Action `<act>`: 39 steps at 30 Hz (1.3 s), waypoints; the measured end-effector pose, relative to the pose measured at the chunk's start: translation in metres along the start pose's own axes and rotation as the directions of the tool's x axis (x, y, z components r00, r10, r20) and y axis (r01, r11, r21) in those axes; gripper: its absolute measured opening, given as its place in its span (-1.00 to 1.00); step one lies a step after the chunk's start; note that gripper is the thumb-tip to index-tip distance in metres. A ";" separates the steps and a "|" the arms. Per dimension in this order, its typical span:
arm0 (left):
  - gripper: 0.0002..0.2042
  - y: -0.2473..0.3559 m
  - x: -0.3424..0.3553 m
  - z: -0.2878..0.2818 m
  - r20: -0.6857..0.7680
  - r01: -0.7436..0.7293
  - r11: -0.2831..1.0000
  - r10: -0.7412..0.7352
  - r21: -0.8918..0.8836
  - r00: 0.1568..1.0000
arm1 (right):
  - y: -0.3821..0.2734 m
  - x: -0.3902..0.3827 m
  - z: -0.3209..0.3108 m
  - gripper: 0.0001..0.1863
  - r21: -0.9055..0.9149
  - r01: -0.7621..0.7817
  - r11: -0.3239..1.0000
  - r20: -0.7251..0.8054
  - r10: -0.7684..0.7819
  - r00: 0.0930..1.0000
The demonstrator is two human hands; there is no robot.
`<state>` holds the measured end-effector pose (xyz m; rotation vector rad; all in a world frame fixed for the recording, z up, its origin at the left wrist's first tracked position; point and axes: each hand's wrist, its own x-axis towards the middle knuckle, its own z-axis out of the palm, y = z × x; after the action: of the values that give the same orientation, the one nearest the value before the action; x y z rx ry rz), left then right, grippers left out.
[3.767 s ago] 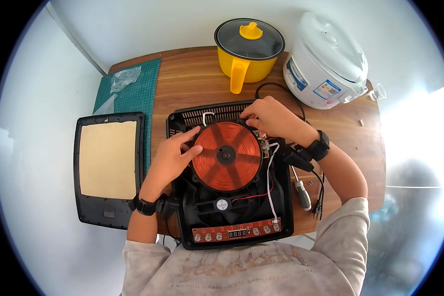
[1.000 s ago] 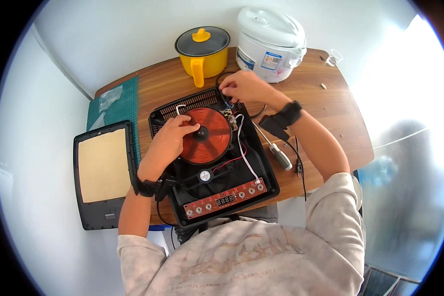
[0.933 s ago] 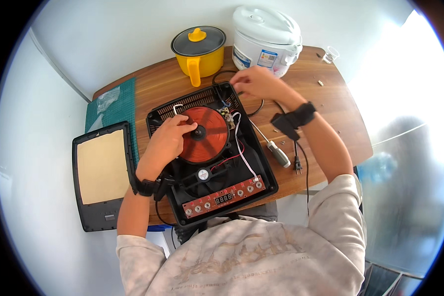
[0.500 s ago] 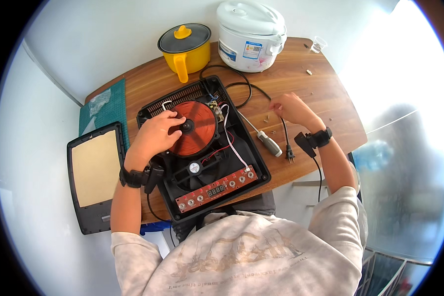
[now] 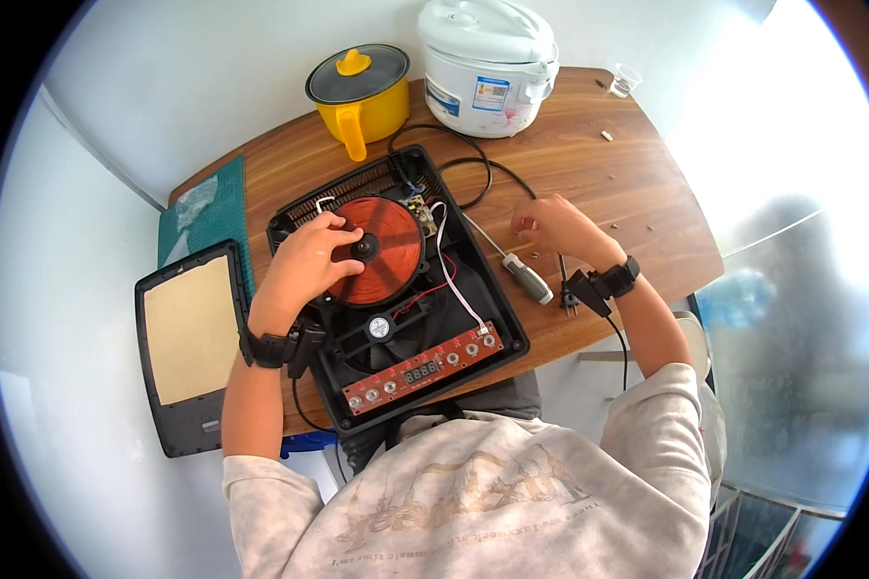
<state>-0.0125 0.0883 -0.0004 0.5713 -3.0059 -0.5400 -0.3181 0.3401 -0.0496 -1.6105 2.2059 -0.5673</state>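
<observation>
An opened induction cooker base (image 5: pixel 418 301) lies in front of me, its black housing holding a round copper-coloured coil (image 5: pixel 393 253). My left hand (image 5: pixel 304 253) rests on the coil's left side, fingers apart, with thumb and fingertips close to the dark hub at its centre. To the right of the housing, my right hand (image 5: pixel 562 230) hovers low over the table, its fingers bent down and drawn together. Whatever may be between those fingertips is hidden. Just below it lies a screwdriver (image 5: pixel 528 280) with a grey handle, its shaft pointing toward the housing.
The cooker's top plate (image 5: pixel 191 333) leans at the left by a green cutting mat (image 5: pixel 230 198). A yellow pot (image 5: pixel 375 114) and a white rice cooker (image 5: pixel 488 82) stand at the back. A black cord (image 5: pixel 488 159) ends in a plug (image 5: pixel 570 301). Small screws (image 5: pixel 615 227) lie at right.
My right hand has shifted slightly left and lower, with its fingers curled further down over the small loose parts. My left hand stays on the coil.
</observation>
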 end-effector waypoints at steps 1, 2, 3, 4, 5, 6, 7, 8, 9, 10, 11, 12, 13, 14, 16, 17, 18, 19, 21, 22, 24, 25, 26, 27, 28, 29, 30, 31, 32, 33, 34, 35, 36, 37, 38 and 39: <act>-0.54 -0.001 0.001 0.001 -0.004 -0.019 1.000 0.019 0.002 1.000 | 0.000 0.001 0.003 -0.85 -0.037 0.017 0.999 -0.011 -0.018 1.000; -0.54 -0.003 0.001 0.003 -0.010 -0.032 0.999 0.032 0.008 0.999 | -0.002 0.005 0.006 -0.87 -0.072 0.043 0.996 -0.021 -0.044 0.999; -0.54 -0.005 0.001 0.003 -0.017 -0.043 0.999 0.043 0.014 0.999 | -0.002 0.007 0.010 -0.88 -0.114 0.043 0.993 -0.021 -0.046 0.999; -0.54 -0.004 0.001 0.003 -0.009 -0.044 0.999 0.044 0.009 0.999 | 0.000 0.007 0.012 -0.88 -0.156 0.044 0.987 -0.022 -0.048 0.999; -0.53 -0.003 0.002 0.003 -0.004 -0.033 0.999 0.033 0.006 0.999 | 0.000 0.008 0.013 -0.89 -0.200 0.042 0.979 -0.023 -0.048 0.999; -0.53 -0.002 0.002 0.003 0.001 -0.023 1.000 0.023 0.002 1.000 | -0.002 0.011 0.013 -0.89 -0.188 0.049 0.981 -0.017 -0.053 0.998; -0.53 -0.002 0.001 0.003 0.006 -0.012 1.000 0.012 -0.001 1.000 | -0.004 0.013 0.011 -0.89 -0.177 0.055 0.983 -0.010 -0.057 0.998; -0.53 0.001 0.000 0.001 0.006 -0.012 1.000 0.012 0.011 1.000 | -0.008 0.016 0.008 -0.90 -0.168 0.058 0.984 -0.005 -0.060 0.998; -0.53 0.000 -0.001 0.001 -0.002 -0.014 1.000 0.014 0.008 1.000 | -0.014 0.021 0.005 -0.90 -0.152 0.078 0.985 -0.006 -0.079 0.997; -0.53 -0.001 -0.001 0.003 -0.011 -0.017 1.000 0.017 0.005 1.000 | -0.021 0.027 0.002 -0.91 -0.137 0.096 0.986 -0.007 -0.098 0.995; -0.53 -0.003 -0.001 0.004 -0.020 -0.021 1.000 0.021 0.002 1.000 | -0.029 0.035 -0.002 -0.91 -0.122 0.115 0.986 -0.010 -0.117 0.993; -0.53 -0.003 -0.001 0.005 -0.024 -0.022 1.000 0.022 0.001 0.999 | -0.038 0.043 -0.005 -0.92 -0.105 0.140 0.985 -0.015 -0.142 0.990; -0.54 -0.004 -0.001 0.006 -0.028 -0.020 1.000 0.020 0.006 0.999 | -0.049 0.054 -0.007 -0.93 -0.088 0.166 0.982 -0.019 -0.168 0.986; -0.54 -0.005 -0.002 0.007 -0.030 -0.015 1.000 0.015 0.012 0.999 | -0.059 0.066 -0.008 -0.93 -0.069 0.192 0.979 -0.023 -0.194 0.981; -0.54 -0.003 -0.004 0.007 -0.037 -0.002 1.000 0.003 0.021 0.999 | -0.079 0.093 -0.009 -0.92 0.044 0.324 0.945 -0.064 -0.321 0.945; -0.54 -0.002 -0.005 0.006 -0.041 0.001 1.000 -0.001 0.010 0.999 | -0.089 0.106 -0.009 -0.92 0.092 0.383 0.919 -0.084 -0.376 0.923; -0.54 -0.001 -0.004 0.006 -0.044 0.004 1.000 -0.004 0.004 0.999 | -0.097 0.119 -0.007 -0.91 0.099 0.369 0.924 -0.058 -0.365 0.929; -0.54 -0.001 -0.003 0.006 -0.051 -0.006 1.000 0.006 0.006 0.999 | -0.104 0.132 -0.003 -0.90 0.105 0.356 0.929 -0.032 -0.354 0.935; -0.54 -0.003 -0.005 0.007 -0.064 -0.015 1.000 0.016 0.014 0.998 | -0.119 0.152 0.004 -0.88 0.151 0.308 0.939 0.046 -0.318 0.947; -0.54 -0.004 -0.005 0.008 -0.064 -0.017 1.000 0.018 0.013 0.998 | -0.126 0.160 0.006 -0.88 0.186 0.266 0.946 0.099 -0.288 0.953; -0.55 -0.004 -0.006 0.009 -0.065 -0.020 1.000 0.021 0.008 0.998 | -0.129 0.175 0.014 -0.86 0.172 0.254 0.952 0.124 -0.277 0.953; -0.55 -0.003 -0.007 0.009 -0.067 -0.023 1.000 0.024 0.014 0.997 | -0.128 0.178 0.017 -0.86 0.165 0.256 0.953 0.118 -0.276 0.954; -0.55 -0.002 -0.007 0.009 -0.070 -0.024 1.000 0.025 0.017 0.997 | -0.128 0.179 0.020 -0.86 0.157 0.257 0.953 0.114 -0.276 0.954; -0.55 -0.002 -0.007 0.009 -0.072 -0.025 0.999 0.027 0.020 0.997 | -0.128 0.180 0.021 -0.86 0.149 0.258 0.955 0.110 -0.276 0.955; -0.56 -0.003 -0.007 0.011 -0.077 -0.029 0.999 0.031 0.031 0.997 | -0.127 0.182 0.022 -0.86 0.152 0.246 0.957 0.125 -0.265 0.956; -0.55 -0.003 -0.006 0.011 -0.076 -0.024 0.999 0.026 0.029 0.997 | -0.123 0.182 0.022 -0.86 0.155 0.228 0.961 0.140 -0.249 0.958; -0.55 -0.003 -0.006 0.011 -0.075 -0.021 0.999 0.023 0.026 0.997 | -0.121 0.183 0.023 -0.86 0.157 0.208 0.965 0.154 -0.232 0.960; -0.55 -0.003 -0.006 0.011 -0.073 -0.018 1.000 0.020 0.024 0.997 | -0.119 0.183 0.025 -0.86 0.180 0.201 0.963 0.149 -0.229 0.962; -0.55 -0.004 -0.006 0.012 -0.074 -0.022 1.000 0.023 0.022 0.997 | -0.118 0.183 0.026 -0.86 0.203 0.194 0.960 0.142 -0.225 0.964; -0.55 -0.006 -0.006 0.012 -0.075 -0.026 0.999 0.027 0.020 0.997 | -0.116 0.183 0.027 -0.87 0.226 0.186 0.956 0.135 -0.220 0.966; -0.55 -0.006 -0.006 0.013 -0.076 -0.030 0.999 0.031 0.018 0.997 | -0.115 0.183 0.028 -0.87 0.219 0.187 0.958 0.130 -0.219 0.967; -0.55 -0.006 -0.005 0.012 -0.071 -0.027 0.999 0.028 0.018 0.997 | -0.116 0.183 0.028 -0.87 0.212 0.191 0.958 0.124 -0.220 0.968; -0.55 -0.004 -0.006 0.011 -0.067 -0.024 1.000 0.025 0.017 0.997 | -0.116 0.183 0.028 -0.87 0.206 0.194 0.959 0.118 -0.221 0.968; -0.56 -0.004 -0.005 0.010 -0.063 -0.021 1.000 0.022 0.016 0.998 | -0.117 0.184 0.028 -0.87 0.198 0.212 0.957 0.095 -0.234 0.968; -0.56 -0.004 -0.006 0.011 -0.069 -0.023 1.000 0.025 0.019 0.997 | -0.118 0.184 0.027 -0.86 0.190 0.230 0.954 0.074 -0.247 0.966; -0.56 -0.005 -0.006 0.012 -0.075 -0.026 0.999 0.027 0.022 0.997 | -0.119 0.184 0.027 -0.85 0.182 0.247 0.952 0.053 -0.261 0.964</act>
<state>-0.0065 0.0902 -0.0130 0.5394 -2.9473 -0.4752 -0.2613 0.1289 -0.0204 -1.8013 1.8500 -0.7345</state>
